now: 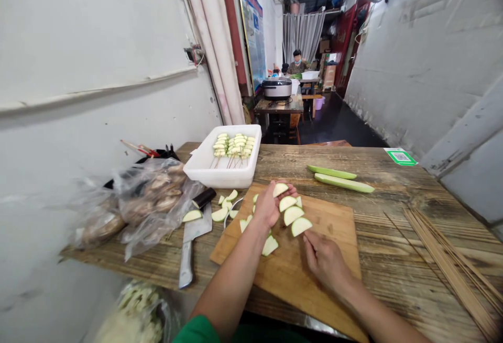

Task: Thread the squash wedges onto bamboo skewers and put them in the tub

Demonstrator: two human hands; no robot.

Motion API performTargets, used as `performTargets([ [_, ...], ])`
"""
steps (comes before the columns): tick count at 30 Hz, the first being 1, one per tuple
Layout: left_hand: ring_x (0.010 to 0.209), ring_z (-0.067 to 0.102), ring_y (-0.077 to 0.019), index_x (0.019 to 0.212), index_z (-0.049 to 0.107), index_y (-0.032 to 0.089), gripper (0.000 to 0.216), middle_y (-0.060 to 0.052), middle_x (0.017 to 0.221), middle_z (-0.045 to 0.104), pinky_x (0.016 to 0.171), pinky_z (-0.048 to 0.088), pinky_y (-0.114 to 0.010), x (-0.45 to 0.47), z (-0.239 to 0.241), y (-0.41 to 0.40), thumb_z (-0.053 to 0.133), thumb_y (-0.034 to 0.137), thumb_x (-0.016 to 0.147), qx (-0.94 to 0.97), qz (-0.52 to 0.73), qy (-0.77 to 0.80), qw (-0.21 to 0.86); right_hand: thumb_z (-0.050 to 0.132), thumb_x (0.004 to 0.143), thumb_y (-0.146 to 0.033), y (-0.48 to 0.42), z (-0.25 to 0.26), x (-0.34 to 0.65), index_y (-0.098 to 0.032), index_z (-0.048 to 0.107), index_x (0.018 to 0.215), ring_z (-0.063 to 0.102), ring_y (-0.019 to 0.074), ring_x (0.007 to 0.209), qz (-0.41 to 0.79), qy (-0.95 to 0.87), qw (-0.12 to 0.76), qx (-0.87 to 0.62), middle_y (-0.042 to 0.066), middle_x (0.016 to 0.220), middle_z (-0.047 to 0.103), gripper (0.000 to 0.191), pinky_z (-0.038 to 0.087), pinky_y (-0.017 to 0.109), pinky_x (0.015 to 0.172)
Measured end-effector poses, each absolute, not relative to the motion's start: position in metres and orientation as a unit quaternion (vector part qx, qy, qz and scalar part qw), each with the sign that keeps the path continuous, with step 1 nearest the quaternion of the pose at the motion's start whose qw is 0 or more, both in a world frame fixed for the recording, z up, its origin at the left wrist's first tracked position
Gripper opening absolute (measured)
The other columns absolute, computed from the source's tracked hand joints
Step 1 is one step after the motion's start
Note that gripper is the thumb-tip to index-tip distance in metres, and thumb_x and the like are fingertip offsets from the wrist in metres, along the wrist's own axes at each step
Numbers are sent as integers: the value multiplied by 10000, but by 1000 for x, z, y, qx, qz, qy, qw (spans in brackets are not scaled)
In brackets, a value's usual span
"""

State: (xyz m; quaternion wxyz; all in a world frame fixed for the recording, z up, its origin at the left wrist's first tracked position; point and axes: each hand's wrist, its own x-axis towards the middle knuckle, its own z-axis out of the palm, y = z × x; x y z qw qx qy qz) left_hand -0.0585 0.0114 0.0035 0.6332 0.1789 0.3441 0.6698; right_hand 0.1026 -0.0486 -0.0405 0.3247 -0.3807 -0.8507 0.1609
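Note:
My right hand [326,260] is closed at the near end of a skewer that carries several half-round zucchini slices [293,215]; the stick itself is mostly hidden by the slices and fingers. At the far end, my left hand [269,204] pinches another zucchini slice [280,190], in line with the skewered ones. Both hands are above a wooden cutting board [330,280]. Loose slices [270,246] lie on the board, partly under my left forearm. A white tray [220,178] beyond the board holds several finished skewers of slices [234,145].
A cleaver [186,264] lies left of the board, near more slices [219,214] and bagged mushrooms [157,188]. Two long zucchini pieces [343,182] rest behind the board. Bamboo skewers [448,264] are at right. A person [297,64] sits at a far table.

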Motion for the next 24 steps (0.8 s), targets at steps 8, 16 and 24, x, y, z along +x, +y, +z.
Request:
performTargets([
  [8, 731, 624, -173, 846, 546, 120, 246, -96, 779, 646, 798, 466, -389, -55, 3, 9, 531, 354, 771, 229, 684, 361, 591, 330, 852, -160, -48, -42, 104, -137, 581, 890, 559, 135, 463, 176, -848, 322, -383, 45, 582, 615, 255, 384, 214, 476],
  [16, 641, 611, -150, 825, 531, 117, 254, -68, 698, 633, 722, 479, -344, -51, 8, 8, 531, 363, 762, 222, 697, 389, 560, 346, 848, -156, -49, -38, 106, -168, 580, 834, 564, 140, 528, 198, -841, 330, -380, 44, 625, 622, 234, 414, 223, 542],
  [24, 621, 596, -141, 821, 542, 129, 268, -58, 698, 631, 696, 480, -331, -49, 3, 8, 551, 382, 735, 257, 697, 388, 545, 345, 853, -175, -50, -37, 105, -165, 571, 793, 502, 123, 452, 192, -840, 334, -383, 13, 540, 554, 234, 361, 213, 481],
])
